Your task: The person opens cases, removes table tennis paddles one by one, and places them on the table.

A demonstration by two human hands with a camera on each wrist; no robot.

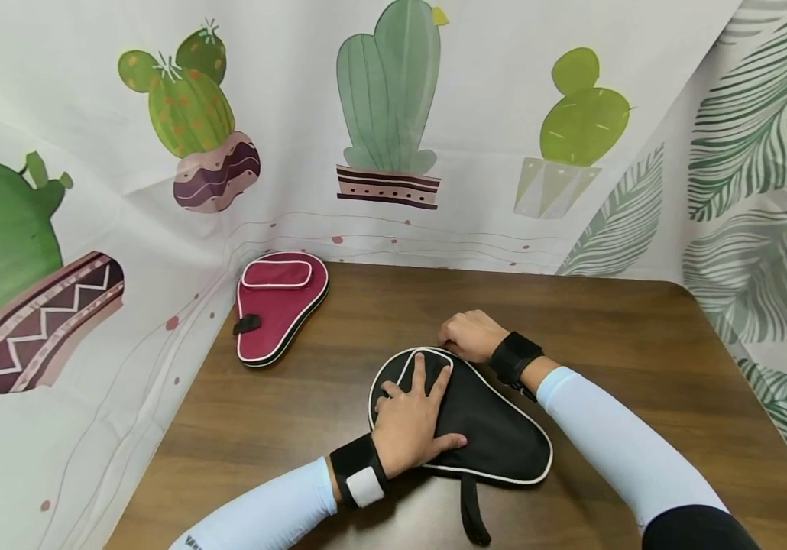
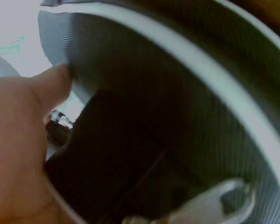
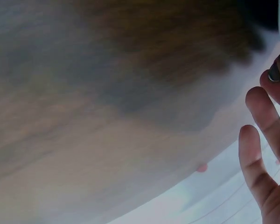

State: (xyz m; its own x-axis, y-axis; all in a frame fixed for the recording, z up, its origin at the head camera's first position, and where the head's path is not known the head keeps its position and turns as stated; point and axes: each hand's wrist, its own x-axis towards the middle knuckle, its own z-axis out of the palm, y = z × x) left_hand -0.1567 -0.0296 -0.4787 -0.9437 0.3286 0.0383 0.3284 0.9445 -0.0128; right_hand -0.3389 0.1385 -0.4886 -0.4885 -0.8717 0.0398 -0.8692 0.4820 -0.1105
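Observation:
A black table tennis paddle case (image 1: 497,428) with white piping lies flat on the table, its narrow end pointing to the lower right. My left hand (image 1: 409,428) rests on its wide end with fingers spread over the front pocket. In the left wrist view the case (image 2: 144,60) fills most of the frame, and a pale zipper pull (image 2: 210,207) shows near the bottom. At the case's far edge, my right hand (image 1: 474,334) pinches a small dark piece, seemingly a zipper pull (image 3: 275,73), between thumb and index finger. A black strap (image 1: 472,510) hangs off the near side.
A red paddle case (image 1: 276,313) with white piping and a black strap lies at the table's back left corner. Behind the brown wooden table (image 1: 613,328) hangs a white cloth (image 1: 283,92) printed with cacti and leaves.

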